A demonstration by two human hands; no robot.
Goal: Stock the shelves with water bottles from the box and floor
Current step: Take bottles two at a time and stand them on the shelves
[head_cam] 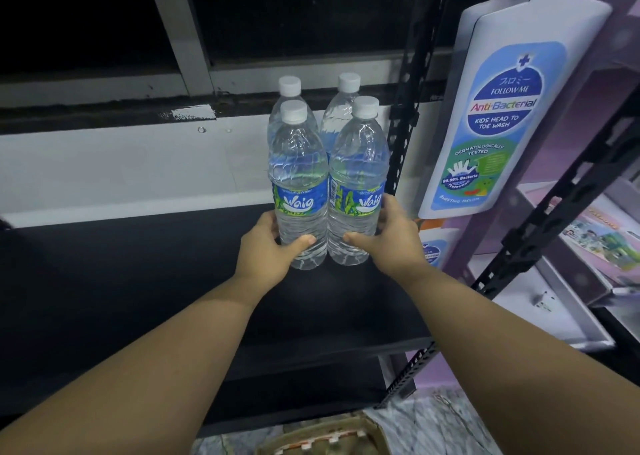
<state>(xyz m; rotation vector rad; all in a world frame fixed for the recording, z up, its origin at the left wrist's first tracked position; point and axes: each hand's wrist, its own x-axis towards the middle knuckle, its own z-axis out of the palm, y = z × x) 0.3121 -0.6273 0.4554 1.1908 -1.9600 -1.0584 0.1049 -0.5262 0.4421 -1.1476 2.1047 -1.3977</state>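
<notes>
Several clear water bottles with white caps and blue-green labels stand upright on the black shelf (138, 281), toward its right end. My left hand (266, 247) grips the lower body of the front left bottle (298, 184). My right hand (391, 240) grips the lower body of the front right bottle (358, 181). Both front bottles stand side by side, touching. Directly behind them, near the wall, stand the back left bottle (290, 89) and the back right bottle (346, 87), mostly hidden.
A black perforated upright (401, 136) borders the shelf on the right. Beside it hangs a large bottle-shaped anti-bacterial wash sign (498, 115) on a purple rack holding boxed goods (595, 240). A cardboard box (325, 440) lies on the marble floor below. The shelf's left part is bare.
</notes>
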